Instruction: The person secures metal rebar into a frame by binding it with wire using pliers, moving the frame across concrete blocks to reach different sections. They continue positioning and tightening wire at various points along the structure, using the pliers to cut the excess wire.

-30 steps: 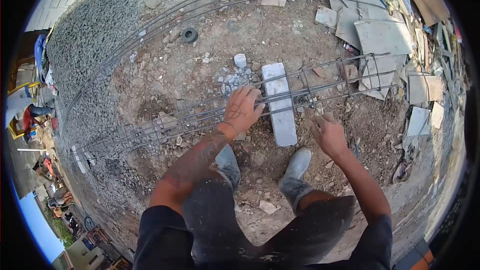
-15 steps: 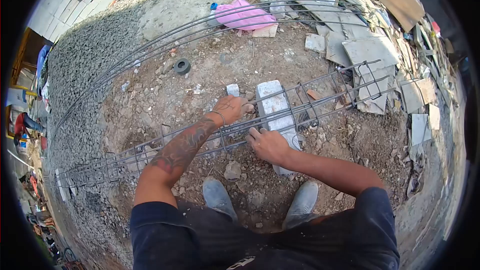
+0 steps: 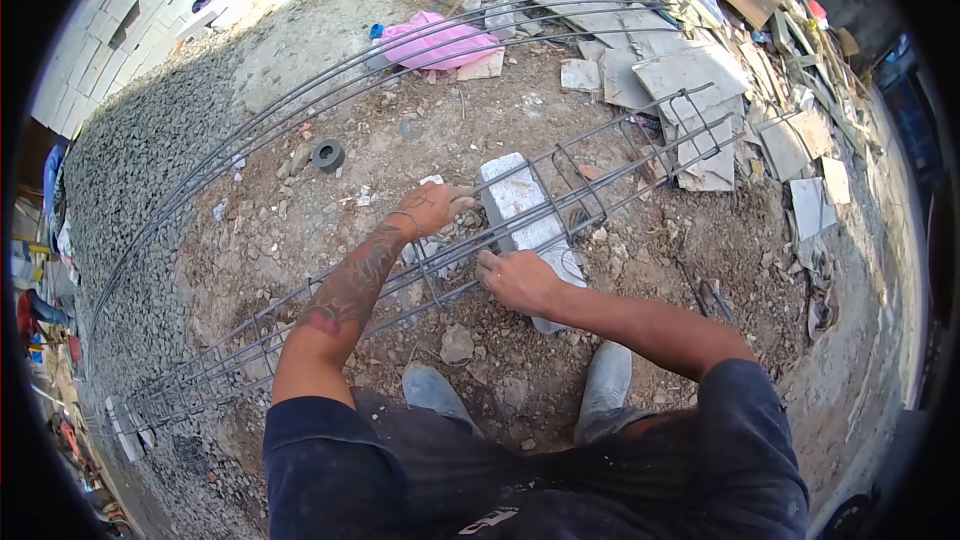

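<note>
A long steel rebar cage [image 3: 585, 202] with square stirrups runs diagonally across the ground in front of me. Under its middle lies a whitish concrete block [image 3: 512, 190], with the bars crossing over it. My left hand [image 3: 428, 210] is closed at the far-side bar, just left of the block. Opposite it, my right hand [image 3: 522, 282] has its fingers curled at the near bars, beside the block's near half. Both sets of fingertips are partly hidden, so fine detail of the grip does not show. A stirrup [image 3: 430, 275] stands between the hands.
Loose rebar rods [image 3: 330, 70] arc past the far side, near a pink plastic bag [image 3: 440, 40] and a dark ring [image 3: 328, 155]. Gravel [image 3: 130, 180] covers the left. Broken slabs [image 3: 700, 70] are heaped at right. My boots [image 3: 605, 390] stand on rubble.
The view has turned, shifting the scene leftward, with its right side higher and left side lower. Both hands stay at the bars beside the block.
</note>
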Action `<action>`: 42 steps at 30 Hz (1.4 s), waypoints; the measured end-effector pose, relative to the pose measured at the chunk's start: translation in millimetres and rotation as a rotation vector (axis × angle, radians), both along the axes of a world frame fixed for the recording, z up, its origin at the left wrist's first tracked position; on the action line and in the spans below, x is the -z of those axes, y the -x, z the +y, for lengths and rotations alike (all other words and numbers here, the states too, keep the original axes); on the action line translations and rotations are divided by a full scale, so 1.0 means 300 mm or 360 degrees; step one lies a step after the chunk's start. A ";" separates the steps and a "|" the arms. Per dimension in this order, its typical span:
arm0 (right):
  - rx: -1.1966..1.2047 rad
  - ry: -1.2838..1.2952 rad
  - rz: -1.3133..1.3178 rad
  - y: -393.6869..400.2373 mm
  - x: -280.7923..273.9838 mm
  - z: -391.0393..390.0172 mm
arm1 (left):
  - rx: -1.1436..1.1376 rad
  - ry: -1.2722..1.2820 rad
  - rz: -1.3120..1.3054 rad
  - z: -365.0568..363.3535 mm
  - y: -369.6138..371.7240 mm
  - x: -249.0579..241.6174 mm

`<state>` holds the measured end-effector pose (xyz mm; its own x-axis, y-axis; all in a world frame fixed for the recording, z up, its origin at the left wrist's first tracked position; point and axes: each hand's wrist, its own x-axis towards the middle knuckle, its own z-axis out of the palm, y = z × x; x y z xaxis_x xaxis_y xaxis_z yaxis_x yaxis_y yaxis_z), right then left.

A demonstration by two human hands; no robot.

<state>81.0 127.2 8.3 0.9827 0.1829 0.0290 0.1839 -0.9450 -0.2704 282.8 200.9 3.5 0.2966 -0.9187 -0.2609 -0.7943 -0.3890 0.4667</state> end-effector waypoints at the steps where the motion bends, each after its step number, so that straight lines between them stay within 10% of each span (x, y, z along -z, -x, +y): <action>1: 0.0009 0.0007 -0.0006 -0.004 -0.001 0.004 | 0.0009 0.0007 -0.0006 0.001 -0.001 -0.002; 14: -0.0010 0.0058 -0.0117 0.016 -0.071 -0.037 | -0.0153 -0.0145 -0.0232 -0.068 0.039 -0.039; 18: 0.0375 -0.0188 -0.0255 0.070 -0.217 -0.167 | 0.0307 0.0688 -0.0490 -0.153 0.142 -0.110; 25: 0.1174 -0.0369 -0.0166 0.160 -0.155 -0.490 | 0.0518 0.0598 -0.0375 -0.211 0.343 -0.039; 42: 0.1239 -0.1063 -0.0123 0.259 -0.066 -0.540 | 0.0380 0.0678 -0.0341 -0.208 0.291 -0.047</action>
<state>3.3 -34.7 28.2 0.8131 -0.5807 -0.0406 -0.3760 -0.4708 -0.7981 195.4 138.4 17.6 0.0721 -0.9785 0.1933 -0.9324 0.0027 0.3613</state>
